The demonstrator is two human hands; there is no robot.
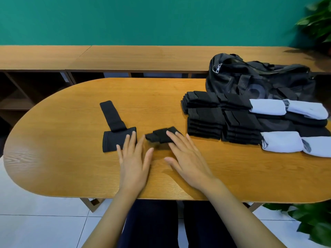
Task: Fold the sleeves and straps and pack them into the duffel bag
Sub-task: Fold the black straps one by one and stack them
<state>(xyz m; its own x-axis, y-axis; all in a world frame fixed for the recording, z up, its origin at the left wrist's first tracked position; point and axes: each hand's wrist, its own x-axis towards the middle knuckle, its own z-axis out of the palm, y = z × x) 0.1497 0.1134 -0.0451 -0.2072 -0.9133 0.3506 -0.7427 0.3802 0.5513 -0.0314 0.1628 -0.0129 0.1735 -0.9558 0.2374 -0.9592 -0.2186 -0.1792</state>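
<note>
A black sleeve with a long strap (112, 129) lies flat on the wooden table (71, 158), its strap running away from me. My left hand (133, 158) lies flat with straight fingers, fingertips on the sleeve's right edge. To the right a folded black strap (161, 136) is partly under the straight fingers of my right hand (186, 156). Stacks of folded black straps (215, 117) and rolled pale blue sleeves (283, 144) sit at the right. Behind them lies the black duffel bag (250, 79).
A long wooden shelf unit (125, 58) runs behind the table under a green wall. Leafy plants stand at the upper right (317, 24) and lower right (311, 222). White floor tiles show below the table's near edge.
</note>
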